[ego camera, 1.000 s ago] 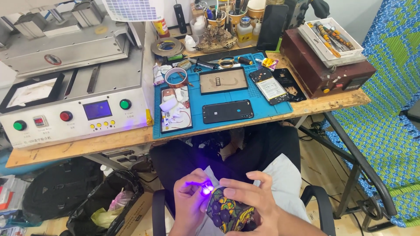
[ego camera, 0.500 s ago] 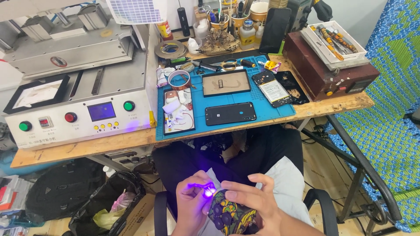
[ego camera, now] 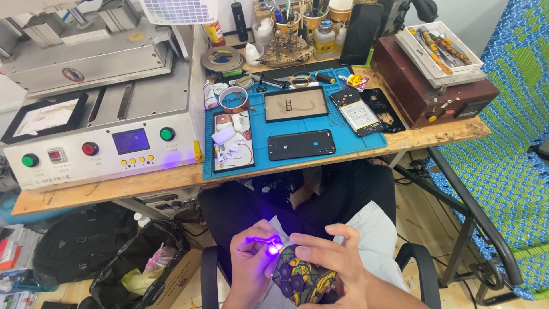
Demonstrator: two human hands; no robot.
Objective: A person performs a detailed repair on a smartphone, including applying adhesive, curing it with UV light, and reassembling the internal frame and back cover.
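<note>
My phone repair workshop: blue work mat [ego camera: 349, 140], opened phones [ego camera: 355, 109], laminating machine [ego camera: 103, 109], tool tray [ego camera: 437, 48].

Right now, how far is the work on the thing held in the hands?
Done: phones lie opened on the blue mat. In hand: the left hand shines a small violet light onto the patterned object, which the right hand grips over the lap. Left: the black phone and opened phone wait apart.

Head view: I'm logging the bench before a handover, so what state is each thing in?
Left hand: pinching a lit violet light.
Right hand: holding a patterned case.
Machine screen: lit blue.
Black phone: flat on blue mat, screen dark.
Opened phone: back off, insides showing.
Tape roll: lying flat.
</note>
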